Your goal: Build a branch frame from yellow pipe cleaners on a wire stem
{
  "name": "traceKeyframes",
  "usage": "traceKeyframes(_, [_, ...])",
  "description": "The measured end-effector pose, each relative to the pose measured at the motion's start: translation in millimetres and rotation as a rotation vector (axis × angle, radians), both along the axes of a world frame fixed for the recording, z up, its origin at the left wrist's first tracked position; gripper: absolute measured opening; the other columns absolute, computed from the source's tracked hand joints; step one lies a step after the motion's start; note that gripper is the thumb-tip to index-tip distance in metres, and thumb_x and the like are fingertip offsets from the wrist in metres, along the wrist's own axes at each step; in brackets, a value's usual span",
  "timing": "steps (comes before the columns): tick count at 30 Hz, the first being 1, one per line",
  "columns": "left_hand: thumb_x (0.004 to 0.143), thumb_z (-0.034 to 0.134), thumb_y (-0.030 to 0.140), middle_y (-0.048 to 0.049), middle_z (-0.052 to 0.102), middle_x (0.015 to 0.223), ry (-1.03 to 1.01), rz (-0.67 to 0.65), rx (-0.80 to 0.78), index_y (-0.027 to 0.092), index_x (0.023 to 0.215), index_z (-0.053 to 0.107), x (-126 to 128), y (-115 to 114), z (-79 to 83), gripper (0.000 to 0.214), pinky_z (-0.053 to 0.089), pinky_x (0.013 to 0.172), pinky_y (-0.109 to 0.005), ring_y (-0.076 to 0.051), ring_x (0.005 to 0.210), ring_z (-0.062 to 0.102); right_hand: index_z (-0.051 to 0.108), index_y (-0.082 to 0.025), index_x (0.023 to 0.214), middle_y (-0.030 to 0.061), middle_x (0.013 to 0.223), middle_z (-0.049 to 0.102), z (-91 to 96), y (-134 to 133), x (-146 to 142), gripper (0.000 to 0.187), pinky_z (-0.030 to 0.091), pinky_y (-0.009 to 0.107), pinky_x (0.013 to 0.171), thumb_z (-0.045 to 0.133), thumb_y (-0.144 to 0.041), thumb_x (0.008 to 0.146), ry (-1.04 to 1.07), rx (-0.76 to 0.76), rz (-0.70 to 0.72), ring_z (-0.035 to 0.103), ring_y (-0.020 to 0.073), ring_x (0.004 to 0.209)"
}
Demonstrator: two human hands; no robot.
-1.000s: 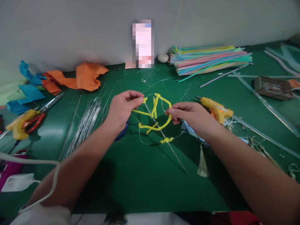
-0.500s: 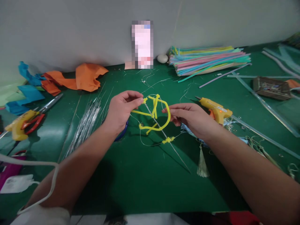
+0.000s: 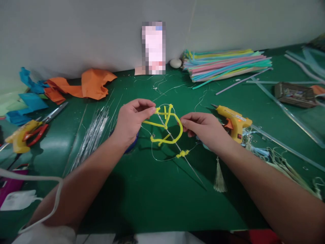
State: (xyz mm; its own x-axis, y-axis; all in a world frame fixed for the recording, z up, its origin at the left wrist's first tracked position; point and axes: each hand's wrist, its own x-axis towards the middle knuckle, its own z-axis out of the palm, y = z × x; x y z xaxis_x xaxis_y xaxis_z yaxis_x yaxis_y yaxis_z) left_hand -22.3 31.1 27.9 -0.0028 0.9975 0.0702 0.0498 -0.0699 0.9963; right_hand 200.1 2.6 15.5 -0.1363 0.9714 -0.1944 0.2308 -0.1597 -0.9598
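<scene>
**Yellow frame [image 3: 181,130] held between 2 hands, its rod [image 3: 178,147] slanting off to the left hand's right**

The frame lies just right of the left hand's [image 3: 132,118] fingertips and directly left of the right hand's [image 3: 207,127]. Its rod, the long axis, runs from the left fingertips rightward and toward the wearer, its free end passing on the wearer's side of the right hand.

The left thumb and forefinger pinch the upper yellow knot [image 3: 157,110]. The right thumb and fingertips are drawn close together at the frame's curve; whether they grip it or a fine thread cannot be told. The right hand is the nearer of the 2 to the lower yellow knot [image 3: 182,154].

Outward: 1 glue gun [image 3: 235,118] just beyond the right hand, 1 pale tassel [image 3: 219,178] on its wearer's side, silver wires [image 3: 93,137] left of the left hand.
</scene>
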Motion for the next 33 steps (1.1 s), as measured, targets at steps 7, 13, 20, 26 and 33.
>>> traceKeyframes(7, [0.068,0.083,0.024,-0.0014,0.072,0.082,-0.014,-0.005,-0.004,0.019,0.081,0.075,0.4,-1.6,1.3,0.016,0.054,0.074,-0.025,-0.012,0.075,0.065,0.072,-0.02,0.09,0.0004,0.075,0.067,1.7,-5.2,-4.0,0.015,0.045,0.025,0.052,0.068,-0.031,0.081,-0.037,0.124,-0.051,0.055,0.0097,0.055])
traceKeyframes(13, [0.068,0.083,0.023,-0.001,0.072,0.082,-0.008,0.004,0.001,0.02,0.081,0.075,1.0,-2.7,3.1,0.016,0.053,0.074,-0.025,-0.012,0.075,0.065,0.067,-0.019,0.088,-0.0019,0.07,0.064,2.5,-6.9,-6.1,0.012,0.047,0.025,0.053,0.069,-0.024,0.077,-0.02,0.206,-0.07,0.057,0.0096,0.054])
traceKeyframes(20, [0.069,0.082,0.025,-0.0021,0.073,0.083,0.028,0.013,0.002,0.02,0.082,0.075,0.5,-1.8,2.6,0.016,0.054,0.074,-0.027,-0.013,0.076,0.065,0.071,-0.019,0.086,-0.0007,0.071,0.067,3.4,-5.5,-4.2,0.01,0.047,0.025,0.053,0.068,-0.026,0.08,0.088,0.07,-0.021,0.057,0.0089,0.051])
traceKeyframes(26, [0.069,0.083,0.023,-0.0007,0.072,0.08,-0.001,0.009,0.021,0.02,0.082,0.075,-0.8,1.3,-1.6,0.015,0.053,0.071,-0.024,-0.011,0.072,0.063,0.073,-0.02,0.085,-0.0001,0.068,0.069,2.3,-0.4,0.8,0.021,0.045,0.025,0.051,0.081,-0.034,0.072,0.233,-0.113,0.095,0.056,0.0093,0.051])
traceKeyframes(33, [0.069,0.082,0.025,-0.0009,0.071,0.08,-0.002,0.015,-0.006,0.02,0.082,0.075,-1.0,1.4,-2.3,0.016,0.051,0.071,-0.024,-0.012,0.073,0.063,0.075,-0.018,0.083,0.0003,0.066,0.069,4.2,1.5,0.8,0.024,0.042,0.021,0.049,0.084,-0.035,0.069,0.282,-0.262,0.188,0.055,0.0067,0.049])
